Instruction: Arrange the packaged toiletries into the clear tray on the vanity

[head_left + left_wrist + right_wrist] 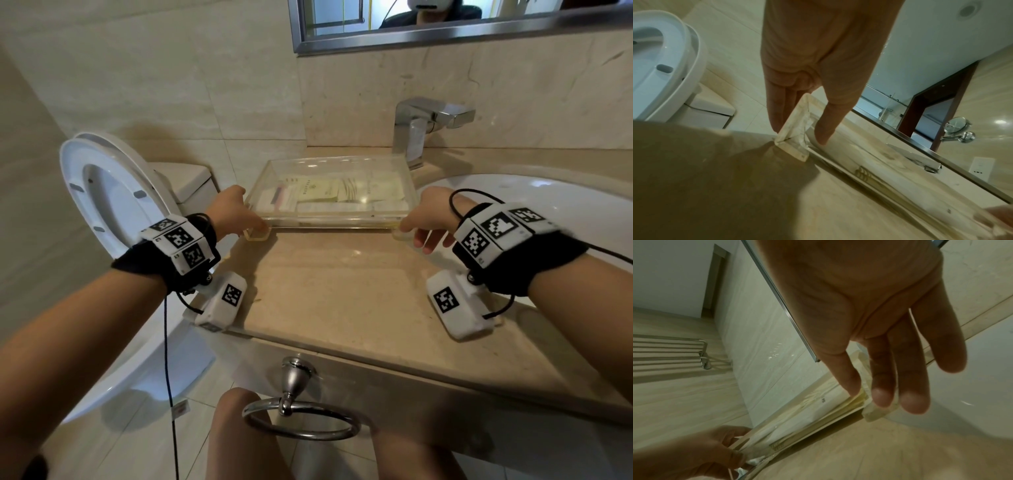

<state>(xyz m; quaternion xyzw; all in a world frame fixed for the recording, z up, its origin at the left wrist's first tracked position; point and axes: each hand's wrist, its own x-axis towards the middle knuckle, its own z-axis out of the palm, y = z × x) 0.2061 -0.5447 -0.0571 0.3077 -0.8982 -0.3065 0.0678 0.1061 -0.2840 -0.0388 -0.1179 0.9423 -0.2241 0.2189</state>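
Nearest the viewer, a chrome towel ring [301,419] hangs from the front face of the vanity [342,294], just under its front edge. Above that edge the beige stone top lies bare as a broad strip between the two forearms, reaching to the tray's near wall.

The clear tray [334,222] sits farther back on the counter, toward the wall, with its left end near the counter's left edge and its right end just beside the rim of the white sink [534,192]. The left hand [229,214] holds the tray's near left corner: in the left wrist view the thumb lies inside the wall and straight fingers [777,112] outside it, pinching the clear corner. The right hand [430,219] holds the near right corner likewise, thumb inside the wall and fingers [882,386] against its outer face, the little finger spread free.

Inside the tray, the packaged toiletries [335,197] lie flat, pale yellow and white packets covering most of the floor, overlapping one another.

Beyond the tray's far right corner stands a chrome faucet [424,130], close to it. To the left, off the counter's edge, a toilet [113,192] stands with its lid raised. A mirror [411,24] runs along the tiled back wall.
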